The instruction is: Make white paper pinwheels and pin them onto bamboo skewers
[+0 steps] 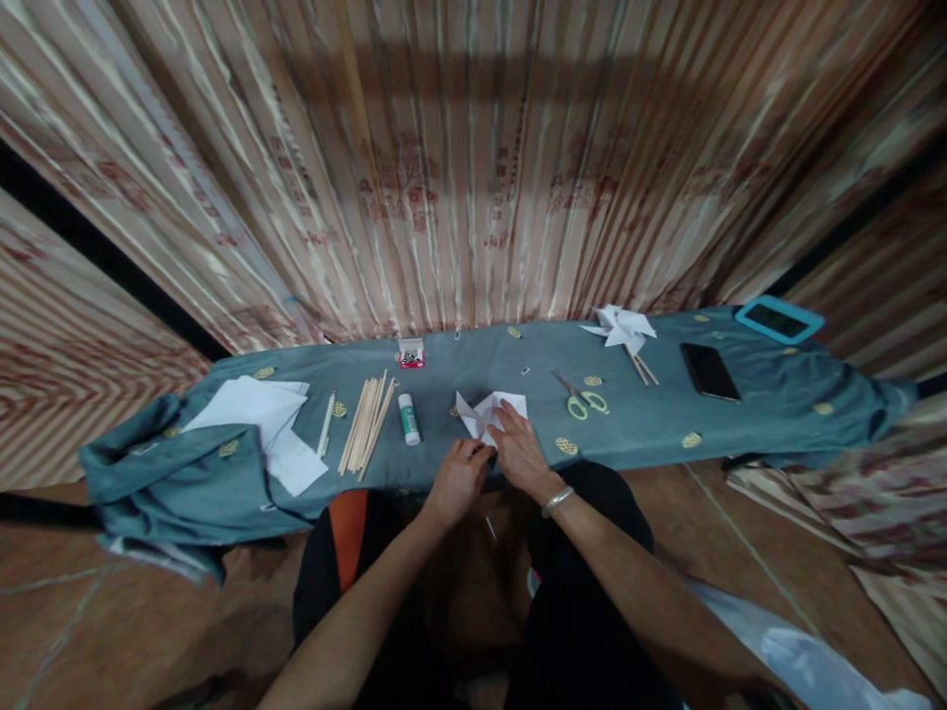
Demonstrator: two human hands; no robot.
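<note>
A white paper pinwheel (479, 410), partly folded, lies at the near edge of the cloth-covered table, its points raised. My left hand (460, 481) has its fingers curled and pinched at the near side of the paper. My right hand (521, 456), with a silver bangle at the wrist, holds the paper from the right, its fingers over the folds. The fingertips of both hands come close together, and what lies between them is partly hidden. Green-handled scissors (581, 402) lie open to the right. On the left stands out a glue stick (408, 420), lying on its side.
Left of the glue stick lie several wooden sticks (365, 430), a white pen (326, 424) and white paper sheets (255, 409). A small box of pins (411, 354) sits behind. Rightward are finished paper pinwheels (622, 325), a black phone (708, 372) and a blue-framed device (778, 319).
</note>
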